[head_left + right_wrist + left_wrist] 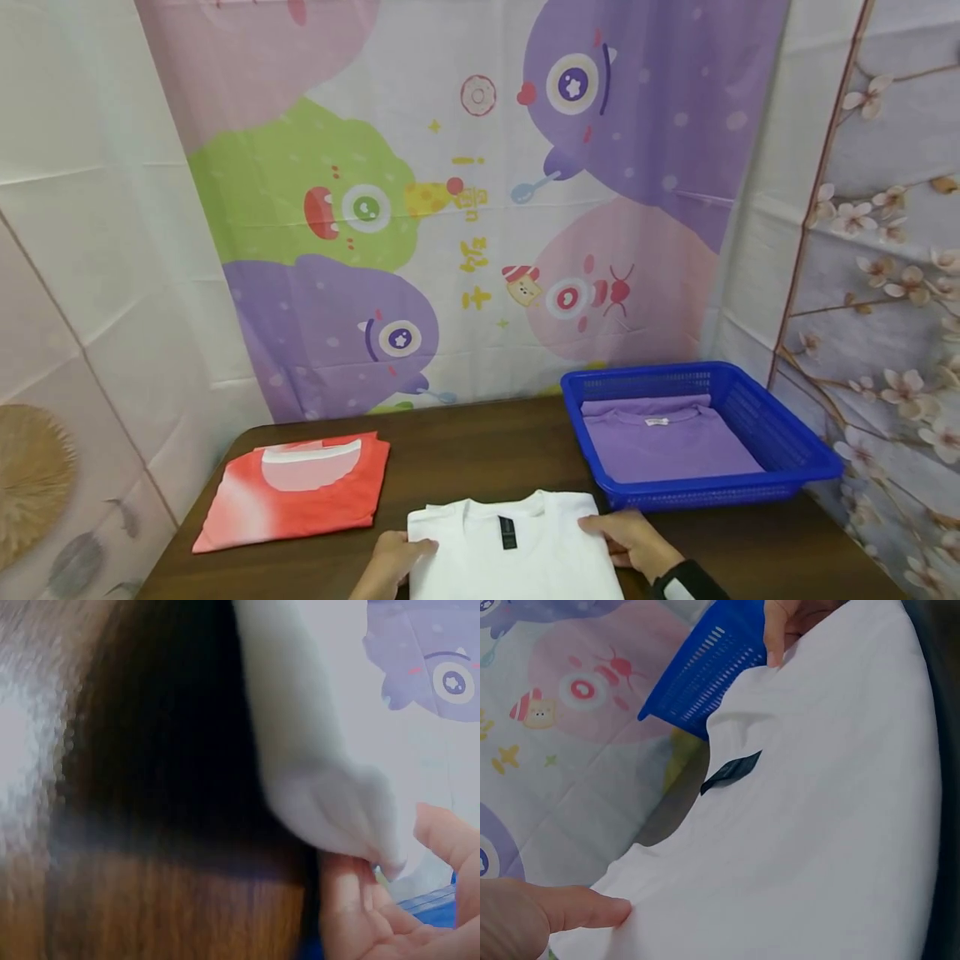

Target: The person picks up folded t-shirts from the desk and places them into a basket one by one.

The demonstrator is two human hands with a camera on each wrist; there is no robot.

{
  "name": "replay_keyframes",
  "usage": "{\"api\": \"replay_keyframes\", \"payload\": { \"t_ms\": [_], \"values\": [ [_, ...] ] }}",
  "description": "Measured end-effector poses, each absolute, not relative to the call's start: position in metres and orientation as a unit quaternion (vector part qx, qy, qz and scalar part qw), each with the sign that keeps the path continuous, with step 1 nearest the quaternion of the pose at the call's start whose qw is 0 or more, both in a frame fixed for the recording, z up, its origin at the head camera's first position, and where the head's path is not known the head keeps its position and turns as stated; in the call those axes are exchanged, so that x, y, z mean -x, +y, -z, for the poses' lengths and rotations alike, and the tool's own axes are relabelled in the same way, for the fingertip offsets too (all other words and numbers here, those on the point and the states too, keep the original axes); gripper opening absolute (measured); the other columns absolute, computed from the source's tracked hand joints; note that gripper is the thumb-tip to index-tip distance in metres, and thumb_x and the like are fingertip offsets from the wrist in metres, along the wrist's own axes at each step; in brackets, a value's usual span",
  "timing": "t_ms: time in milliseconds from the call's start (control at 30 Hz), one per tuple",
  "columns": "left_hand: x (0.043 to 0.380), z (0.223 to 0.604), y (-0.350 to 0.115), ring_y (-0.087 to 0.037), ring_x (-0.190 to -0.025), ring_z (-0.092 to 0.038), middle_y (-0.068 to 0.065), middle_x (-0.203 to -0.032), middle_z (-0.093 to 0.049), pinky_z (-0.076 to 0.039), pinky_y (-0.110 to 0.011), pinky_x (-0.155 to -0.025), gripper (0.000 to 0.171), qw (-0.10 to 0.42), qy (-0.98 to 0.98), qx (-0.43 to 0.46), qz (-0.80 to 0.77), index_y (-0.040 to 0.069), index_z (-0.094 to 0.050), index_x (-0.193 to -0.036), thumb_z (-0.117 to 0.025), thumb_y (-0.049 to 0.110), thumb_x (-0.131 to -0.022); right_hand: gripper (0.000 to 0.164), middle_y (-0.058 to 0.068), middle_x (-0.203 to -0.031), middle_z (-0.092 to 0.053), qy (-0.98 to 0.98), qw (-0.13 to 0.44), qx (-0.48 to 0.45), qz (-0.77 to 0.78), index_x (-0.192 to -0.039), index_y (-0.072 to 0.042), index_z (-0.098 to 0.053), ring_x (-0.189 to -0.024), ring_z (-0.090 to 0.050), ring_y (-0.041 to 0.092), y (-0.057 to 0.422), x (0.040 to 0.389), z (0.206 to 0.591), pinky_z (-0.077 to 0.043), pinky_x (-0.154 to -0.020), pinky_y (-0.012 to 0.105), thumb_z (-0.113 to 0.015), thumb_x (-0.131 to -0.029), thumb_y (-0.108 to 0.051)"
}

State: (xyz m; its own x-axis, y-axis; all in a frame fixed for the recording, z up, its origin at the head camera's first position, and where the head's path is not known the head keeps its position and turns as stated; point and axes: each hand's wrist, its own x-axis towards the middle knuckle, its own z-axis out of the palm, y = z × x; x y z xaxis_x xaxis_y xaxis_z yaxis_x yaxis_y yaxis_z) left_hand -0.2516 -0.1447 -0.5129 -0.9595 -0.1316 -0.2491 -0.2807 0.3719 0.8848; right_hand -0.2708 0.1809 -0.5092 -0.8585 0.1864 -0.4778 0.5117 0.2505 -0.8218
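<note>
A folded white T-shirt (pixel 517 558) with a black neck label (pixel 507 532) is at the near middle, its collar toward the back. My left hand (pixel 393 560) pinches its left side, thumb on top; the other fingers are hidden beneath the cloth. At the right side my right hand (pixel 632 540) pinches the shirt the same way. The left wrist view shows the white cloth (pixel 802 810) stretching between both hands, raised at an angle. In the right wrist view, curled fingers (pixel 349 896) lie under the shirt's folded edge (pixel 330 802).
On the brown table (pixel 480 442), a blue plastic basket (pixel 720 492) stands at the back right with a folded purple T-shirt (pixel 667 446) inside. A folded red-and-white garment (pixel 322 500) lies at the left. Behind the table hangs a printed cartoon curtain (pixel 465 350).
</note>
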Motion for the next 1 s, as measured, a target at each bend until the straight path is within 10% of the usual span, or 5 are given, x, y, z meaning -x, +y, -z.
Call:
{"api": "replay_keyframes", "payload": {
  "t_ms": [367, 667, 800, 1000],
  "values": [
    [0.248, 0.515, -0.141, -0.038, -0.093, -0.061, -0.036, -0.106, -0.061, -0.052, -0.053, -0.088, 0.05, 0.065, 0.828, 0.149, -0.538, -0.025, -0.052, -0.11, -0.067, 0.013, -0.08, 0.042, 0.011, -0.085, -0.063, 0.783, 0.117, -0.201, 0.577, -0.108, 0.01, -0.056, -0.073, -0.062, 0.017, 0.169, 0.269, 0.508, -0.055, -0.065, 0.032, -0.074, -0.077, -0.011],
    [0.247, 0.509, -0.139, -0.036, -0.092, -0.063, -0.035, -0.111, -0.062, -0.053, -0.051, -0.086, 0.053, 0.048, 0.839, 0.139, -0.524, -0.023, -0.053, -0.115, -0.067, 0.018, -0.084, 0.061, 0.035, -0.135, -0.046, 0.8, 0.112, -0.181, 0.561, -0.129, 0.014, -0.048, -0.108, -0.059, 0.039, 0.168, 0.261, 0.502, -0.056, -0.08, 0.043, -0.07, -0.081, -0.016],
    [0.245, 0.504, -0.139, -0.029, -0.082, -0.064, -0.032, -0.102, -0.065, -0.056, -0.046, -0.076, 0.049, 0.028, 0.841, 0.119, -0.526, -0.022, -0.057, -0.111, -0.066, 0.018, -0.084, 0.019, 0.018, -0.088, -0.059, 0.793, 0.09, -0.181, 0.575, -0.083, 0.001, -0.06, -0.075, -0.057, 0.024, 0.166, 0.256, 0.499, -0.05, -0.061, 0.031, -0.071, -0.079, -0.014],
    [0.242, 0.499, -0.139, -0.026, -0.078, -0.065, -0.031, -0.097, -0.067, -0.057, -0.043, -0.072, 0.046, 0.008, 0.841, 0.103, -0.53, -0.021, -0.058, -0.109, -0.066, 0.017, -0.084, 0.027, -0.006, -0.059, -0.04, 0.784, 0.053, -0.17, 0.595, -0.063, -0.014, -0.049, -0.054, -0.038, 0.008, 0.164, 0.249, 0.495, -0.035, -0.051, 0.023, -0.072, -0.078, -0.015]
  ]
}}
